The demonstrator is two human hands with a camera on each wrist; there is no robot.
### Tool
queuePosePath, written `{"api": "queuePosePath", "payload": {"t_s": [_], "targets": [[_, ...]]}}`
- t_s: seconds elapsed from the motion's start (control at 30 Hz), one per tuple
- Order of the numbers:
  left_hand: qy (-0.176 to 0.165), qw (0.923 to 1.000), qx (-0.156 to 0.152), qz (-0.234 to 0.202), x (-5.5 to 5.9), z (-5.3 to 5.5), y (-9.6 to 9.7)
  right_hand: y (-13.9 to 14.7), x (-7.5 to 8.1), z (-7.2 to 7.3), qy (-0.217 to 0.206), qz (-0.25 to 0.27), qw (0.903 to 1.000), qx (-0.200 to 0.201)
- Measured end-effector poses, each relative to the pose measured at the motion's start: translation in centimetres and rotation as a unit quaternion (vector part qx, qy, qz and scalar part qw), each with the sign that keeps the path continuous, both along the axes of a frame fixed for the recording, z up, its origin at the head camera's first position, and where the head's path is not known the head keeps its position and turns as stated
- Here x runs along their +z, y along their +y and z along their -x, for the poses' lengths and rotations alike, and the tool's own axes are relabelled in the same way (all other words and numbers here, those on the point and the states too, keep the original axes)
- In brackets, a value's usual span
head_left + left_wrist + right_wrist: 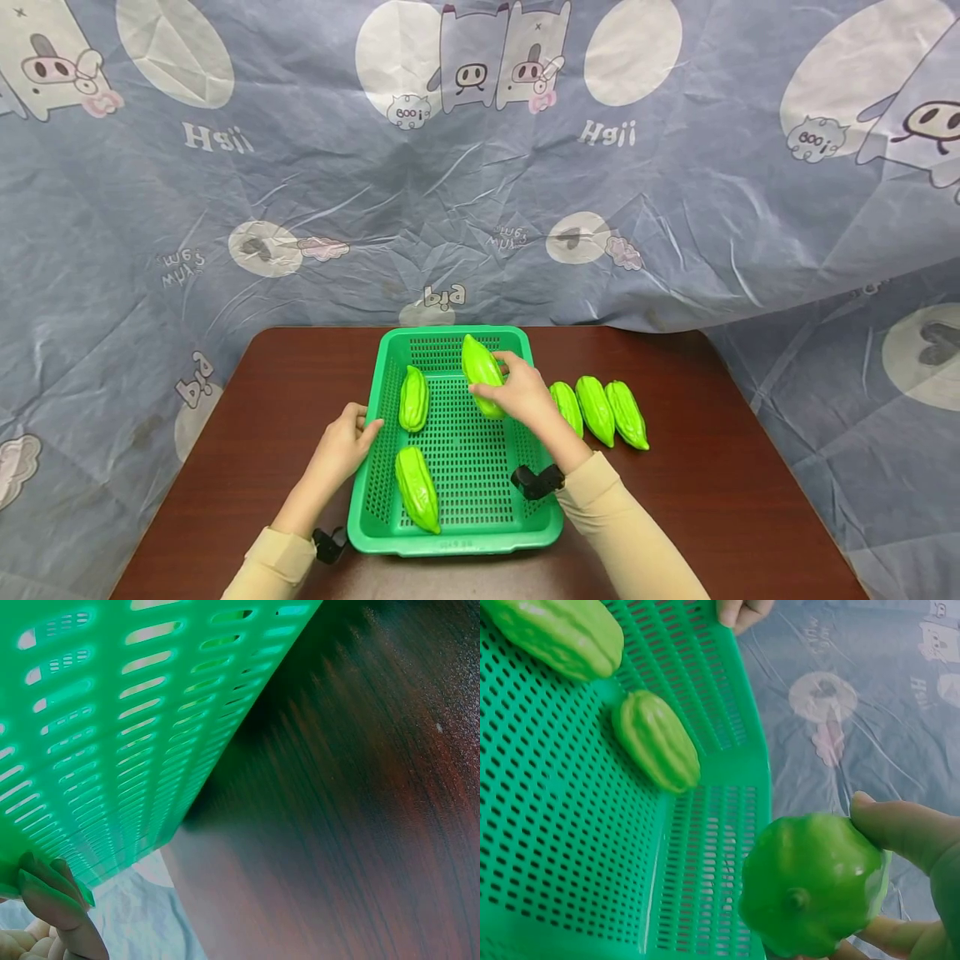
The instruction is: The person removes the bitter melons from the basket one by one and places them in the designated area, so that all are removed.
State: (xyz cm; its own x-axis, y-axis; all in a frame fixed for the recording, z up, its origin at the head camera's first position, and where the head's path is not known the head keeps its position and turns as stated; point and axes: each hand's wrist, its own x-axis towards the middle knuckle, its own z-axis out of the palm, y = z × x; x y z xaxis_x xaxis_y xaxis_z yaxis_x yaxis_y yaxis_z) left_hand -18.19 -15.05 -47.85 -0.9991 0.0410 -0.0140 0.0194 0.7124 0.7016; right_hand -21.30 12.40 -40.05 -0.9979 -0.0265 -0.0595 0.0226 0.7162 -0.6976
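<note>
My right hand point(521, 390) grips a bright green, ridged bitter melon point(480, 367) over the far right part of a green slotted plastic basket point(453, 546). In the right wrist view, the melon point(810, 885) shows its rounded end, with thumb and fingers on either side. My left hand point(347, 442) holds the basket's left rim, and its curled fingers point(56, 900) show at the rim in the left wrist view. Inside the basket, along its left side, lie two more bitter melons, a farther one point(414, 400) and a nearer one point(417, 490).
Right of the basket, three bitter melons lie side by side on the dark brown table point(720, 500): one point(567, 407) partly behind my right forearm, a middle one point(596, 410) and an outer one point(627, 414). A grey-blue printed cloth point(480, 192) hangs behind the table.
</note>
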Motion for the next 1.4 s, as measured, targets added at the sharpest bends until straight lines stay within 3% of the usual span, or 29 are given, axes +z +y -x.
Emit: {"api": "queuePosePath", "payload": {"t_s": [0.5, 0.93, 1.13, 1.4], "targets": [[0.005, 1.0000, 0.002, -0.001, -0.1, 0.0, 0.0, 4.3, 1.2, -0.5, 0.030, 0.039, 0.9980, -0.040], [0.004, 1.0000, 0.001, 0.000, -0.2, 0.1, 0.0, 8.1, 1.1, -1.3, 0.034, 0.063, 0.9942, -0.081], [-0.001, 1.0000, 0.001, -0.004, -0.2, 0.1, 0.0, 9.9, 0.4, -2.1, 0.024, 0.062, 0.9939, -0.088], [0.003, 1.0000, 0.006, -0.004, -0.2, 0.1, -0.1, 11.8, -1.6, -3.6, -0.010, 0.039, 0.9939, -0.103]]}}
